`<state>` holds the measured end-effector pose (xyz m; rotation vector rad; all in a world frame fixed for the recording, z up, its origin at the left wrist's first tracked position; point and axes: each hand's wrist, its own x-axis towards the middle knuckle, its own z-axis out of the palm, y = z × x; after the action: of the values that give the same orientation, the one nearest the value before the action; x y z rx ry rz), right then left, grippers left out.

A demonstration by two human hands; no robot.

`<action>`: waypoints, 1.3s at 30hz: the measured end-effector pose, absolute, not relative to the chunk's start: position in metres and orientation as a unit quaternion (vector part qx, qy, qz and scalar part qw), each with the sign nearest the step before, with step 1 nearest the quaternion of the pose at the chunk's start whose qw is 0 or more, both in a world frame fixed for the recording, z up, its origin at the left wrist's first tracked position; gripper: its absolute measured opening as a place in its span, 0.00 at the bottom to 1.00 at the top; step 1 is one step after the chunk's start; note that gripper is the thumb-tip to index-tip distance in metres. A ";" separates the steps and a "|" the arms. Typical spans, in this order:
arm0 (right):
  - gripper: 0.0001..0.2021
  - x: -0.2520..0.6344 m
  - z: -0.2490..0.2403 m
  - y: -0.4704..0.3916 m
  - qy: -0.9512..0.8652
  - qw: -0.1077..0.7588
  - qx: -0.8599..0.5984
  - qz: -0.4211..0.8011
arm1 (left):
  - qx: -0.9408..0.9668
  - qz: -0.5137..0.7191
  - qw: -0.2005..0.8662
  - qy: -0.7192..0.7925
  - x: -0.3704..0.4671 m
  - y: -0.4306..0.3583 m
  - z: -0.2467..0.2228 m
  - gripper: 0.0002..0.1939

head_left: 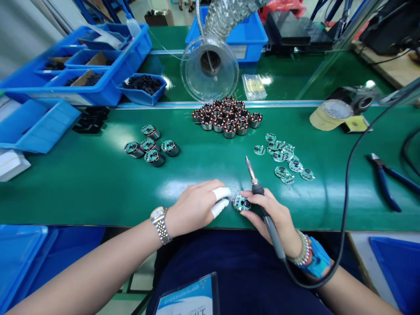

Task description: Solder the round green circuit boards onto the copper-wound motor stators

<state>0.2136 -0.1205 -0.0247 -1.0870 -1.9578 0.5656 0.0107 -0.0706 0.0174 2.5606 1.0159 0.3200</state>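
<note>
The round circuit board (242, 202) is pinched by its edges between the thumb and forefinger of the right hand (278, 218), probably so that its face shows; those fingers are closed on it, and the same hand carries the soldering iron (274, 238), whose tip points up and away beyond the board, a grip that seems to hold the hot end off the skin while sparing the other hand; just left of the board, the left hand (193, 205) has its fingers bent together, two wearing white covers (220, 193), likely against heat or smudging; I cannot tell whether they grip anything fine; well right of the board and a little beyond it, cutters (378, 161) lie on the desk (98, 188), seemingly within reach; past the board to the right, loose boards (278, 156) overlap in a flat scatter, easy to pick singly; past it to the left, board-topped cylinders (154, 157) stand apart from them, which avoids mixing; straight beyond the board, copper-wound coils (231, 118) are packed together, with a clear hood (226, 70) behind them, perhaps to draw fumes; far beyond the board to the left, a small blue bin (144, 99) contains black pieces, presumably so they do not stray
</note>
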 end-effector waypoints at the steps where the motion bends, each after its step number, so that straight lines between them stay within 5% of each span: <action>1: 0.17 0.214 -0.025 -0.120 -0.776 0.404 -0.432 0.221 | 0.929 0.115 0.120 0.331 0.010 -0.073 0.016 0.10; 6: 0.16 0.214 -0.025 -0.119 -0.779 0.402 -0.434 0.206 | 0.958 0.121 -0.042 0.256 0.015 -0.078 0.009 0.12; 16: 0.18 0.214 -0.025 -0.120 -0.782 0.401 -0.429 0.208 | 0.953 0.195 -0.068 0.223 0.019 -0.076 -0.003 0.12; 29: 0.18 0.214 -0.023 -0.119 -0.782 0.402 -0.419 0.228 | 0.777 0.086 0.433 0.449 0.030 -0.068 0.017 0.05; 35: 0.17 0.214 -0.024 -0.121 -0.781 0.405 -0.415 0.234 | 0.710 0.147 0.506 0.467 0.024 -0.086 0.013 0.07; 39: 0.18 0.215 -0.024 -0.120 -0.782 0.409 -0.410 0.232 | 0.741 0.223 0.433 0.462 0.022 -0.113 0.000 0.12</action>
<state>0.2145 -0.1203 -0.0240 -1.0330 -1.9692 0.5848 0.0220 -0.1132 0.0003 1.8464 1.1510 0.5553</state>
